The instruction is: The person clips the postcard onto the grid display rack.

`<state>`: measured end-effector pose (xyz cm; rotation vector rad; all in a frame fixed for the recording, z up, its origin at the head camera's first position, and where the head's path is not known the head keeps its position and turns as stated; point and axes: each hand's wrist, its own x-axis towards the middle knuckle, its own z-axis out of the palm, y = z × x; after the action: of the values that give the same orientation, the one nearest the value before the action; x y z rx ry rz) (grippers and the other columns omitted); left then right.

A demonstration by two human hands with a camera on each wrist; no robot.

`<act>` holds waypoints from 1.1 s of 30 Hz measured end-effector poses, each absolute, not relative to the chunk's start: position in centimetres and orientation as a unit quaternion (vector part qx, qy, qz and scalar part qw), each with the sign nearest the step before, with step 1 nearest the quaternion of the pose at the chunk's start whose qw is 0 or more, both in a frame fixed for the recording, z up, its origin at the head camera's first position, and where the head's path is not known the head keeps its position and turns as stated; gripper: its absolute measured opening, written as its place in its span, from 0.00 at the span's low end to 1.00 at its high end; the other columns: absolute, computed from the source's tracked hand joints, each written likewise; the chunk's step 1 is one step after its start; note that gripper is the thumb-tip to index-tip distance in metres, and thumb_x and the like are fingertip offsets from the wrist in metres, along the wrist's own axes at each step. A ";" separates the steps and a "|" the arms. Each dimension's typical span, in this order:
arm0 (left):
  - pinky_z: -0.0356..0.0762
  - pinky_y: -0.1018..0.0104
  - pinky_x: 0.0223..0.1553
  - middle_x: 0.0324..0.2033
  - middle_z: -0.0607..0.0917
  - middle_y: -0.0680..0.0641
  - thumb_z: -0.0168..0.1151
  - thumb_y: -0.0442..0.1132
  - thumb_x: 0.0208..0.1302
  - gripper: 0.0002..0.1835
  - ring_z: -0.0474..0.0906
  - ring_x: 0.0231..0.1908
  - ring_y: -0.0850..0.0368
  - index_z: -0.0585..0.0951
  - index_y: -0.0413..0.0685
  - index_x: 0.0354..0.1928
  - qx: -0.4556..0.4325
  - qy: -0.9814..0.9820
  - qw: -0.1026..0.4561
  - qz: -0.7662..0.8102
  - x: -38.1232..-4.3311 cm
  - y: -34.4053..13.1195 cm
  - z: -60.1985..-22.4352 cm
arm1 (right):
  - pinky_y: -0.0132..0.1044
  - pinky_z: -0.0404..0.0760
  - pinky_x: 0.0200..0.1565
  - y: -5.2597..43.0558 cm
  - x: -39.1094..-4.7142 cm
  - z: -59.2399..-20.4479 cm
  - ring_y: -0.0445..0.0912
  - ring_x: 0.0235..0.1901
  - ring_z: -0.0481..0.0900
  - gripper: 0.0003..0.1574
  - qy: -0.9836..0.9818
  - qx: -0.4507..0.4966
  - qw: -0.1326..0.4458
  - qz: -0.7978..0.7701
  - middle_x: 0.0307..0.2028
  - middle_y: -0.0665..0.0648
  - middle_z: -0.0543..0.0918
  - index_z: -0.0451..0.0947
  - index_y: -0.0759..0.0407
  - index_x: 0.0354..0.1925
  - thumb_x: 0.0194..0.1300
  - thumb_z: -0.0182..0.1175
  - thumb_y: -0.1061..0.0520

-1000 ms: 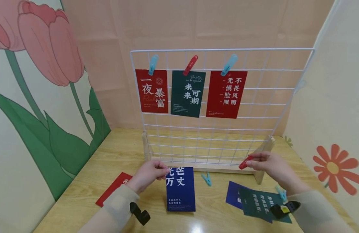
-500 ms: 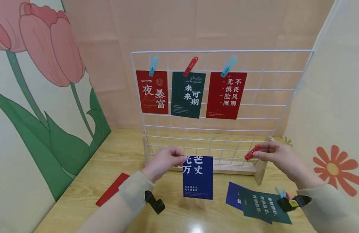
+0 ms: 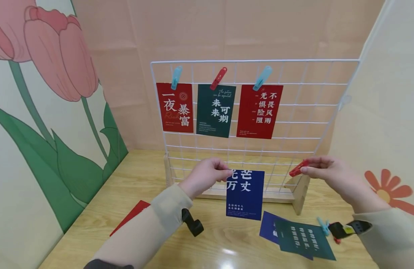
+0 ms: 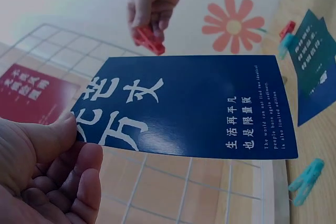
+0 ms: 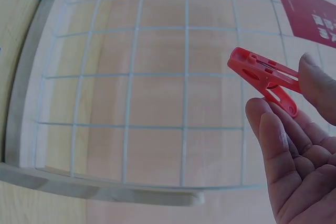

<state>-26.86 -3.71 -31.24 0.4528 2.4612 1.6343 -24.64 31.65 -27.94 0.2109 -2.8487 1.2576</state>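
My left hand [image 3: 208, 175] pinches a dark blue card [image 3: 244, 196] with white Chinese characters by its upper left corner. The card hangs above the table in front of the rack's lower part; in the left wrist view its printed face [image 4: 194, 108] shows fully apart from the pinched corner. My right hand [image 3: 334, 173] holds a red clothespin [image 3: 299, 168] between thumb and fingers, to the right of the card. Seen from the right wrist, the clothespin [image 5: 265, 77] points its nose away from the hand, with the thumb on one handle.
A white wire grid rack [image 3: 294, 104] stands on wooden feet. Clothespins hold a red card [image 3: 174, 112], a green card [image 3: 215, 119] and another red card [image 3: 258, 123] along its top. On the table lie a red card [image 3: 131, 215], a green card [image 3: 304, 237] over blue, and a teal clothespin [image 4: 307, 182].
My left hand has lifted the blue card off the table and carried it up and to the right. My right hand has moved slightly up and right with the red clothespin.
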 end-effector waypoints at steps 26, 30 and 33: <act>0.76 0.65 0.38 0.31 0.82 0.54 0.64 0.47 0.64 0.05 0.78 0.36 0.58 0.81 0.56 0.36 0.227 0.809 -0.018 0.542 -28.5 3.3 -22.1 | 0.25 0.70 0.40 35.7 -24.5 -20.6 0.36 0.36 0.78 0.17 -0.870 0.121 0.171 0.445 0.37 0.38 0.84 0.77 0.58 0.54 0.69 0.58 0.57; 0.76 0.67 0.37 0.30 0.82 0.54 0.64 0.45 0.64 0.05 0.78 0.34 0.59 0.81 0.54 0.35 0.229 0.806 -0.036 0.545 -28.8 4.2 -20.9 | 0.21 0.73 0.37 35.7 -24.9 -19.2 0.36 0.35 0.80 0.15 -0.853 0.137 0.186 0.468 0.37 0.39 0.85 0.80 0.55 0.52 0.67 0.59 0.60; 0.76 0.68 0.35 0.30 0.82 0.54 0.64 0.43 0.64 0.04 0.79 0.34 0.58 0.81 0.53 0.35 0.228 0.802 -0.047 0.551 -29.0 4.8 -20.2 | 0.20 0.73 0.37 35.6 -25.3 -18.3 0.36 0.35 0.79 0.15 -0.849 0.145 0.193 0.470 0.37 0.39 0.85 0.80 0.55 0.51 0.67 0.59 0.60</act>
<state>-28.96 4.77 -20.17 0.7384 2.5958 1.7838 -25.25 35.62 -18.29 0.4078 -2.3831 1.3182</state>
